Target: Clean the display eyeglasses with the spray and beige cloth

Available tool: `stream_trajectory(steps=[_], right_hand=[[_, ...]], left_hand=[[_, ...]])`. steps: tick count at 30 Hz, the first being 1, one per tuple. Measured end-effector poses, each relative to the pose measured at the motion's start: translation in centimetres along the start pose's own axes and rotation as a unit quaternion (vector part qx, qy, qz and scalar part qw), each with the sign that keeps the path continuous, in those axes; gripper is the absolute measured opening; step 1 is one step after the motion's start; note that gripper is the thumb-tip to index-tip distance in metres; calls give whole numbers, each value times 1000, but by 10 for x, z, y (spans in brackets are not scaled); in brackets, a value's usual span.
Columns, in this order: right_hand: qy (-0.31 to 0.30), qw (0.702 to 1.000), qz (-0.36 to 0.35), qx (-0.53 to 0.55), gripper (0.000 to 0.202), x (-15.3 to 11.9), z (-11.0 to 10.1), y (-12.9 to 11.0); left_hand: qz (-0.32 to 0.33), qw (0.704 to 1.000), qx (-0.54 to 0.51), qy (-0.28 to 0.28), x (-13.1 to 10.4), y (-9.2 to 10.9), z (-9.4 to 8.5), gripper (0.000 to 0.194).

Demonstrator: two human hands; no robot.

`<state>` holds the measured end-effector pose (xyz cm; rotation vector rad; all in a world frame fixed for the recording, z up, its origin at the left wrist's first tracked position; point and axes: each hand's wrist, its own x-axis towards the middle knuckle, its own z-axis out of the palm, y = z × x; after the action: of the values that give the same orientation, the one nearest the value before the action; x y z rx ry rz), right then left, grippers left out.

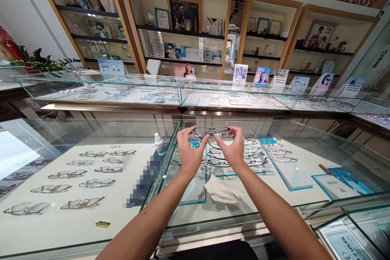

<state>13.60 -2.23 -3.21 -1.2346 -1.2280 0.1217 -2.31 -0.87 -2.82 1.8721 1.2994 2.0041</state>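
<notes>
Both hands hold up one pair of dark-rimmed glasses (211, 131) above the glass display case. My left hand (190, 152) grips the left end of the frame, fingers behind and thumb in front. Around the right end my right hand (232, 148) is closed in the same way, its thumb near the middle of the frame. Below the hands, a crumpled cream cloth (224, 190) lies on the case. Rows of glasses (251, 155) sit behind and beneath the hands. To the left stands a small white bottle (159, 144).
On the left, more glasses (97, 183) lie in rows, with a small gold piece (102, 224) near the front. Blue-edged cards (336, 187) lie at the right. Across the back runs another glass case (213, 107) bearing upright cards, with wall shelves (183, 30) behind.
</notes>
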Motion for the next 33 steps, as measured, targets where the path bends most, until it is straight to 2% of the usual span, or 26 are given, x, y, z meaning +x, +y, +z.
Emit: stream_trajectory(steps=[3,5,8,11,16,24,33], right_hand=[[-18,998,8,66,61,2,0,0],[-33,991,27,129,52,6,0,1],[-39,971,83,219,36,14,0,4],[-35,956,130,260,34,19,1,7],[-44,951,147,268,34,19,1,8],[-50,969,114,213,32,20,2,14],[-56,971,107,206,26,21,-2,10]], left_hand=[[-4,1000,0,4,1,-2,0,47],[-11,1000,1,10,2,-4,0,48],[-12,1000,3,10,2,-5,0,49],[-7,1000,2,3,2,-5,1,49],[-7,1000,5,1,2,-6,1,49],[-11,1000,8,-9,1,-8,1,49],[-45,998,-12,-47,4,-15,2,52]])
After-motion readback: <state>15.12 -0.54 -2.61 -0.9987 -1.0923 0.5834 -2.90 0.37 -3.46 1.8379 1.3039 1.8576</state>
